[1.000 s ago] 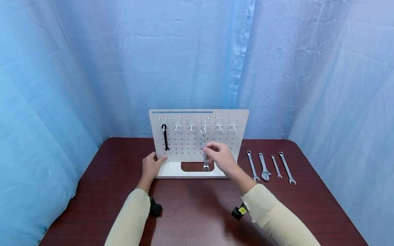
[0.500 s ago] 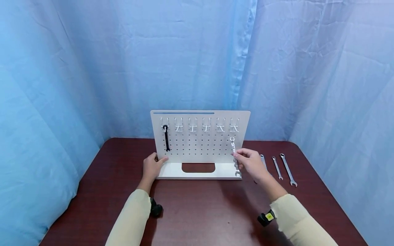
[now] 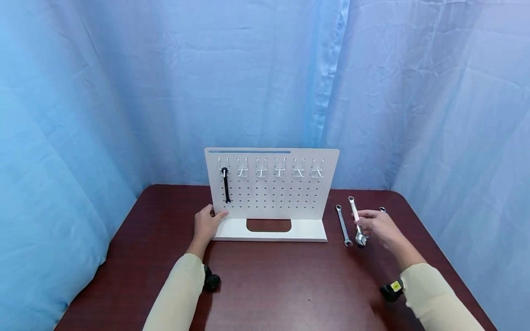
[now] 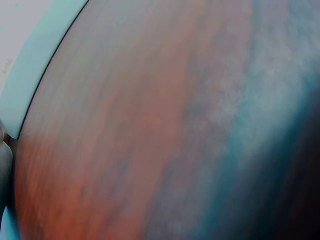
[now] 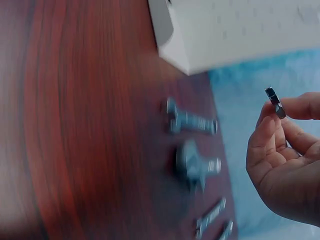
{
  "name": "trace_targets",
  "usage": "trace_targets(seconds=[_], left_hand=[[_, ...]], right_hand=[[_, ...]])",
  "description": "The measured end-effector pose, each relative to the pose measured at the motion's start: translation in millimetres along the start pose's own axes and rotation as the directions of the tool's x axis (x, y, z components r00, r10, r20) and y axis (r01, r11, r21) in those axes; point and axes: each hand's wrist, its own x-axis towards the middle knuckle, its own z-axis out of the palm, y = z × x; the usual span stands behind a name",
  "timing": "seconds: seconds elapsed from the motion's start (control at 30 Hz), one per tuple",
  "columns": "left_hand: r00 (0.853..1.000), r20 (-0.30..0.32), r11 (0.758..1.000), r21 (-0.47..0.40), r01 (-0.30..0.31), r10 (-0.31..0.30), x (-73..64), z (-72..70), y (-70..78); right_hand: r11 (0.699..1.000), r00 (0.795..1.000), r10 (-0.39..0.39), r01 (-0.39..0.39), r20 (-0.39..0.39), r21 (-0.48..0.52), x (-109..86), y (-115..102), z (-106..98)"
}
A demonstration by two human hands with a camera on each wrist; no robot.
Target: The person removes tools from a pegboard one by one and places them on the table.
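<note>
My right hand (image 3: 378, 226) pinches a silver wrench (image 3: 354, 210) between thumb and fingers, above the table at the right. The wrench (image 5: 275, 102) appears end-on in the right wrist view. Beneath it in the head view lies an adjustable wrench (image 3: 361, 240), partly covered. My left hand (image 3: 205, 225) grips the lower left edge of a white pegboard stand (image 3: 273, 209), with the thumb on its front. On the board's leftmost hook hangs a black wrench (image 3: 226, 187).
A combination wrench (image 3: 343, 226) lies right of the stand. Past the adjustable wrench are a small wrench (image 5: 211, 218) and another wrench (image 5: 227, 231), mostly hidden by my right hand in the head view. White hooks (image 3: 280, 171) line the board. Blue curtains (image 3: 248, 82) surround the table (image 3: 269, 276).
My right hand has carried the silver wrench rightward, from in front of the board to above the wrenches on the table. My left hand has kept its grip on the board.
</note>
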Motion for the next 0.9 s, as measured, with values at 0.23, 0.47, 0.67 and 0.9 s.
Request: trace_targets(seconds=[0.23, 0.47, 0.67, 0.9], left_hand=[[1.000, 0.007, 1.000, -0.013, 0.000, 0.000, 0.1, -0.6, 0.4], [1.000, 0.000, 1.000, -0.006, 0.004, -0.004, -2.0, -1.4, 1.8], [1.000, 0.007, 1.000, -0.016, 0.020, -0.020, -1.6, -0.3, 1.4], [1.000, -0.003, 0.999, -0.026, 0.021, -0.021, 0.4, -0.2, 0.3]], right_hand=[[0.981, 0.993, 0.011, -0.034, -0.117, -0.193, 0.2, 34, -44], [0.973, 0.956, 0.065, -0.125, -0.287, -0.195, 3.9, 69, -76], [0.946, 0.912, 0.087, -0.202, -0.401, -0.255, 0.3, 85, -92], [0.893, 0.890, 0.066, -0.255, -0.450, -0.372, 0.5, 88, -98]])
